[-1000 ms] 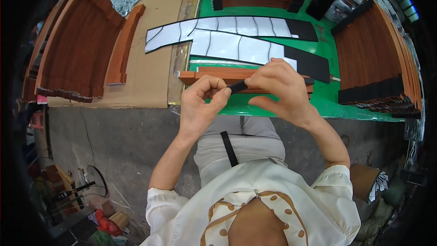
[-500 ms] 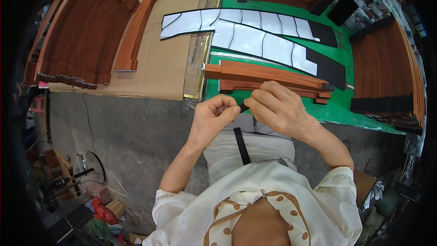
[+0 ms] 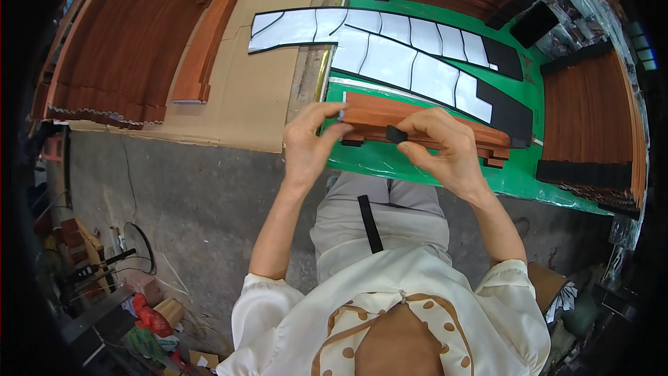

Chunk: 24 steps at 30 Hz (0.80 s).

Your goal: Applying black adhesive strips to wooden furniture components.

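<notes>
On the green table top (image 3: 372, 157) was a long, smooth red-brown bar (image 3: 379, 110). The left hand (image 3: 306, 141) curved finger and thumb around its left end; whether they squeezed, nobody could tell. The right hand (image 3: 445, 143) pinched a small, plain black piece (image 3: 396, 134) by the bar

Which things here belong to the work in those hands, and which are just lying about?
Seemingly in use:
Small black piece, in the right hand
Brown strip, by the left hand

Probably just lying about:
Red bundle, lower left
Flat black object, upper right
</notes>
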Motion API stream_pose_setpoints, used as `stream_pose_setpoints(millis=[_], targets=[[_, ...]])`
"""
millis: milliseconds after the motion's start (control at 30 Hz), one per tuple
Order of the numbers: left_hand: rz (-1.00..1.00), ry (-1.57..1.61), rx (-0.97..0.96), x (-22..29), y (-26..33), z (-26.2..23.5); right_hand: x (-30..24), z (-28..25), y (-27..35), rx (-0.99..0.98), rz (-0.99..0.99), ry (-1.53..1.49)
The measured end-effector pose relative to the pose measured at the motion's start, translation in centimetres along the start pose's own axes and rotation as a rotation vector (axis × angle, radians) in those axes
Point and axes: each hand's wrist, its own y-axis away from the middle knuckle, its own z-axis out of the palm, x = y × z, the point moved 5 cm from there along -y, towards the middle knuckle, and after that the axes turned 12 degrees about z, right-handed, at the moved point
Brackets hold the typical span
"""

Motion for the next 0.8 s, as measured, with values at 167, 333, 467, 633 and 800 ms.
stream_pose_setpoints(millis=[167, 333, 467, 633, 800], targets=[[-0.129, 0.152, -0.027, 1.0, 0.2, 1.9, 0.4, 1.0, -0.8, 0.032, 0.031, 0.022], [-0.008, 0.199, -0.061, 0.7, 0.2, 1.9, 1.0, 1.9, -1.2, -0.039, 0.15, -0.005], [-0.007, 0.225, -0.04, 0.3, 0.3, 2.1, 1.4, 2.5, -1.2, 0.029, 0.08, -0.021], [-0.005, 0.252, -0.042, 0.2, 0.3, 2.1, 1.5, 2.6, -1.3, 0.029, 0.143, -0.053], [-0.008, 0.268, -0.047, 0.2, 0.2, 2.1, 1.3, 2.7, -1.5, 0.025, 0.119, -0.021]])
